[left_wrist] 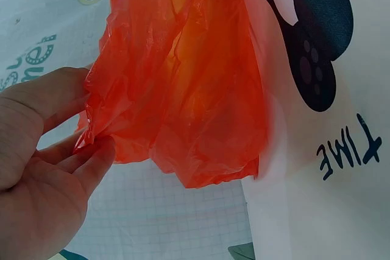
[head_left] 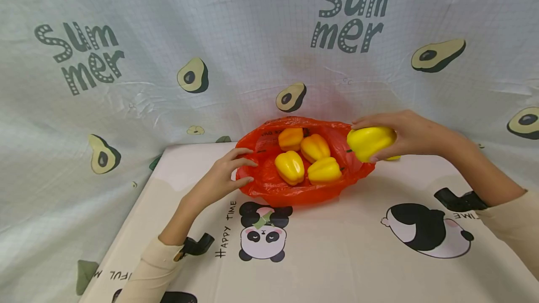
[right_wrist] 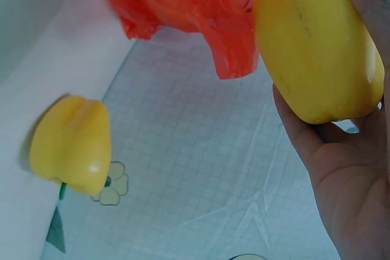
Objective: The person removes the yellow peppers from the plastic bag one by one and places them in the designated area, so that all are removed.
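A red plastic bag (head_left: pixel 290 196) stands with its mouth spread, several yellow and orange bell peppers (head_left: pixel 289 168) lying inside. My left hand (head_left: pixel 216 177) grips the bag's left edge; in the left wrist view the fingers of that hand (left_wrist: pixel 55 144) hold a fold of the red plastic (left_wrist: pixel 201 89). Above the bag's right rim, my right hand (head_left: pixel 406 133) holds a yellow pepper (head_left: pixel 368 142), fingers and thumb around it. The right wrist view shows this pepper (right_wrist: pixel 317 47) in the hand (right_wrist: pixel 353 181), to the right of the bag (right_wrist: pixel 234 47).
Another yellow pepper (right_wrist: pixel 73 144) lies outside the bag; in the head view it is mostly hidden behind the right hand. The table cover (head_left: pixel 320 256) carries panda prints. An avocado-print cloth (head_left: pixel 244 36) hangs behind the table.
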Motion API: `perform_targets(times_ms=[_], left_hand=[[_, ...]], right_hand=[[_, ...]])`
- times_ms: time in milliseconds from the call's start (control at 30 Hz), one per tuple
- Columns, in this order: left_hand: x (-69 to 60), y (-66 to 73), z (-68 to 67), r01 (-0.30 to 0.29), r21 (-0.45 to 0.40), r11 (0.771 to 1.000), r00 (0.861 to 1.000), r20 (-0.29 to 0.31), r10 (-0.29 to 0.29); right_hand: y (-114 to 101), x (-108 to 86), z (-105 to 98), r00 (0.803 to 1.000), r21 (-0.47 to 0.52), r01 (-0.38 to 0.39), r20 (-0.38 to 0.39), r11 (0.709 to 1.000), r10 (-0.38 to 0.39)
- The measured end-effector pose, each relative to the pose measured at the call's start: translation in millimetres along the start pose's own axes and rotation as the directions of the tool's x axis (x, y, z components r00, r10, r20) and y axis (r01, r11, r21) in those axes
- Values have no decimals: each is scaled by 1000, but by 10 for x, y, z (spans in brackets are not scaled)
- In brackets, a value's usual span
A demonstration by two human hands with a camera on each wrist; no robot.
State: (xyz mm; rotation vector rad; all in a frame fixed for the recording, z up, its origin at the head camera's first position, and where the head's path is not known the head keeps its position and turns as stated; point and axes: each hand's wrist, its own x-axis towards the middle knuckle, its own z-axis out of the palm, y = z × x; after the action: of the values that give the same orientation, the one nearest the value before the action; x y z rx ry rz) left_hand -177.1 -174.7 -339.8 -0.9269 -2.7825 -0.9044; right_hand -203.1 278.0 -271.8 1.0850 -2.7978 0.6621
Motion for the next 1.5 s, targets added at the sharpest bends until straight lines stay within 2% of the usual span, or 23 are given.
perform_targets(times_ms=[233,433,700,933,1133,1500], left_hand=[[9,-8,-9,4,4,1000,1000,-4,-4],[53,-11,-10,-21,7,1000,1000,-13,21],[19,-47,59,-21,14,1000,1000,-2,21],[13,-44,61,-22,16,1000,1000,-5,22],[8,-34,65,-14,15,1000,1000,-4,14],[26,-14,68,-5,8,1000,1000,-9,5]], right_hand=[[27,-74,-7,999,-20,-9,-39,1000,8],[56,-126,-26,997,-37,-32,-70,999,29],[99,-167,14,996,-39,-15,-85,999,12],[128,-211,6,993,-44,-61,-99,997,57],[176,-259,21,991,-50,-60,-120,997,54],[348,-321,-2,986,-59,-134,-105,989,128]])
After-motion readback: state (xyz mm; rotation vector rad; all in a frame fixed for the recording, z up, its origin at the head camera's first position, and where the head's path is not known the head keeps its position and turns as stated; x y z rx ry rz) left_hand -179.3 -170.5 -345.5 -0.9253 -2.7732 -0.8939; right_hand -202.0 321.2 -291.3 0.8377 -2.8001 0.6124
